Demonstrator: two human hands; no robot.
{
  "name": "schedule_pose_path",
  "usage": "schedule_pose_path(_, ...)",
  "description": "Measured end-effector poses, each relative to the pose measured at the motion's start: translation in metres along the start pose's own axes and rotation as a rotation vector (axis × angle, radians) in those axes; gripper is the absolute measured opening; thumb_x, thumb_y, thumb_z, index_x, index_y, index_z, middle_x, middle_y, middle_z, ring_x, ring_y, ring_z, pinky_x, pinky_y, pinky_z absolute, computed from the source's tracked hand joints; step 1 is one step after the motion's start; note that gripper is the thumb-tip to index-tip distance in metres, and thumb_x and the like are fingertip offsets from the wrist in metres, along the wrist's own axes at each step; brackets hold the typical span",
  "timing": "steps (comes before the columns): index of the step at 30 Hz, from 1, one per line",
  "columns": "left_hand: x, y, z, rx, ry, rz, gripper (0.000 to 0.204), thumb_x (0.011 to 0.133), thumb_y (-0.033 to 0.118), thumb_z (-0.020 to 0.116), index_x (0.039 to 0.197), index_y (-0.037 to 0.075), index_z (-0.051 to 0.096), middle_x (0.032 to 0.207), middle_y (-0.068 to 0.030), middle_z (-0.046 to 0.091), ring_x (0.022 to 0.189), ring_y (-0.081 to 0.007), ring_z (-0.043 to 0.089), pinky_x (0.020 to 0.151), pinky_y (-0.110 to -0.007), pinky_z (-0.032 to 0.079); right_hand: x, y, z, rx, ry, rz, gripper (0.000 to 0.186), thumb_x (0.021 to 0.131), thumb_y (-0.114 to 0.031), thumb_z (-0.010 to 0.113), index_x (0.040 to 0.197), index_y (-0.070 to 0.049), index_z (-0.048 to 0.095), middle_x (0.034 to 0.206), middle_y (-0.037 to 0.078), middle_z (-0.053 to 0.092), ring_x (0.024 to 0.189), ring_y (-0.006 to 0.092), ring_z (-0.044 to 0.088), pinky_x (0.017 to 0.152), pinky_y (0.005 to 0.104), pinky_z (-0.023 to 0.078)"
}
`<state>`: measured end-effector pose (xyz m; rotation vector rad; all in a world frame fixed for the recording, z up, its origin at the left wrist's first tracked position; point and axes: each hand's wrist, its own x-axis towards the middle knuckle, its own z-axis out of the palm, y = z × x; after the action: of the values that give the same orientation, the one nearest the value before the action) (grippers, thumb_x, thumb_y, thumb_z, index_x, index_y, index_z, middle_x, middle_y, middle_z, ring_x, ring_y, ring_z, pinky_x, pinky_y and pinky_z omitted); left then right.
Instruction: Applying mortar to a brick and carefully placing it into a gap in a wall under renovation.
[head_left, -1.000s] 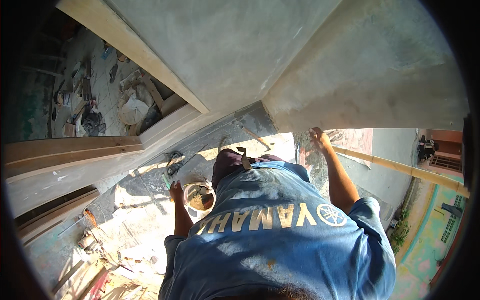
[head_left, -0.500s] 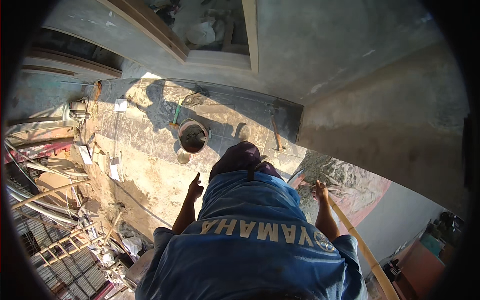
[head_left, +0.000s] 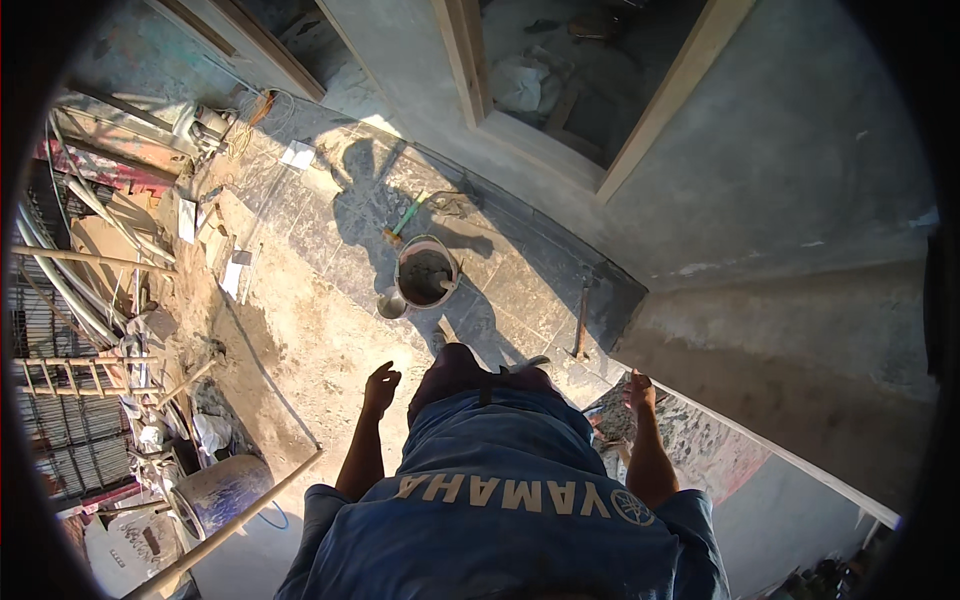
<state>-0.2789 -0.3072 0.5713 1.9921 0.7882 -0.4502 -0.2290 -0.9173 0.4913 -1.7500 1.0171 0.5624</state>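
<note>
My left hand (head_left: 381, 385) hangs beside my thigh, its fingers loosely bent and apart, with nothing visible in it. On the other side, my right hand (head_left: 640, 391) is held out from my hip near the wall's lower edge; its fingers curl loosely and no object shows in them. In front of my feet stands a bucket (head_left: 402, 262) holding dark grey wet mortar (head_left: 424, 270), with a pale handle-like piece at its right side. A small metal pot (head_left: 391, 303) touches or nearly touches the bucket's near left side. Beyond it lies a green-handled tool (head_left: 407, 215).
A grey plastered wall (head_left: 780, 150) with a wood-framed opening (head_left: 670, 100) rises at the right. A long narrow tool (head_left: 581, 322) lies near its corner. At left are a bamboo ladder (head_left: 85, 375), pipes, a blue drum (head_left: 225, 492) and a bamboo pole (head_left: 240, 518).
My view has turned left, so the bucket, wall and opening sit farther right and tilted. The drum and pole at lower left have come into view. Both hands stay beside my body.
</note>
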Motion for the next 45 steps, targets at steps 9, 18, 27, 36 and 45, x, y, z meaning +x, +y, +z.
schedule_pose_path(9, -0.004, -0.165, -0.06, -0.339, 0.016, -0.401, 0.052, 0.083, 0.021, 0.071, 0.127, 0.001, 0.052, 0.086, -0.0129, 0.067, 0.067, -0.0147, 0.06, 0.057, -0.027, 0.046, 0.107, 0.002, 0.085, -0.109, -0.172, 0.111, 0.056, 0.084, -0.067, 0.048, 0.113, -0.018, 0.049, 0.08, 0.006, 0.057, 0.062, 0.0188, 0.058, 0.042, 0.0354, 0.04)
schedule_pose_path(18, 0.005, -0.229, -0.246, -0.575, 0.493, -0.45, 0.042, 0.089, 0.032, 0.06, 0.118, 0.002, 0.058, 0.08, -0.0094, 0.067, 0.067, -0.015, 0.06, 0.055, -0.029, 0.046, -0.024, -0.293, 0.391, -0.369, -0.343, -0.516, 0.039, 0.09, -0.052, 0.051, 0.1, -0.014, 0.053, 0.078, 0.001, 0.057, 0.059, 0.0129, 0.057, 0.042, 0.0279, 0.04)
schedule_pose_path(27, 0.052, -0.215, -0.28, -0.575, 0.481, -0.535, 0.043, 0.092, 0.038, 0.055, 0.091, -0.002, 0.069, 0.061, -0.0071, 0.063, 0.052, -0.0112, 0.053, 0.051, -0.027, 0.041, -0.029, -0.348, 0.469, -0.584, -0.322, -0.53, 0.047, 0.088, -0.051, 0.056, 0.099, -0.006, 0.056, 0.075, 0.005, 0.059, 0.056, 0.0157, 0.059, 0.043, 0.0307, 0.044)
schedule_pose_path(36, 0.102, -0.227, -0.264, -0.687, 0.317, -0.536, 0.07, 0.077, 0.001, 0.067, 0.141, 0.01, 0.039, 0.124, -0.0212, 0.057, 0.055, -0.0129, 0.055, 0.053, -0.03, 0.046, 0.025, -0.401, 0.573, -0.917, -0.296, -0.479, 0.047, 0.087, -0.051, 0.056, 0.092, -0.004, 0.058, 0.067, 0.007, 0.057, 0.05, 0.0173, 0.058, 0.041, 0.0352, 0.045)
schedule_pose_path(45, 0.274, -0.157, -0.45, -0.249, 0.063, -0.544, 0.052, 0.088, 0.034, 0.062, 0.129, 0.004, 0.053, 0.12, -0.0226, 0.059, 0.11, -0.031, 0.059, 0.09, -0.034, 0.048, -0.065, -0.687, 0.956, -0.599, -0.541, -0.77, 0.044, 0.092, -0.043, 0.053, 0.098, 0.0, 0.059, 0.08, 0.016, 0.066, 0.076, 0.0237, 0.066, 0.069, 0.0342, 0.05)
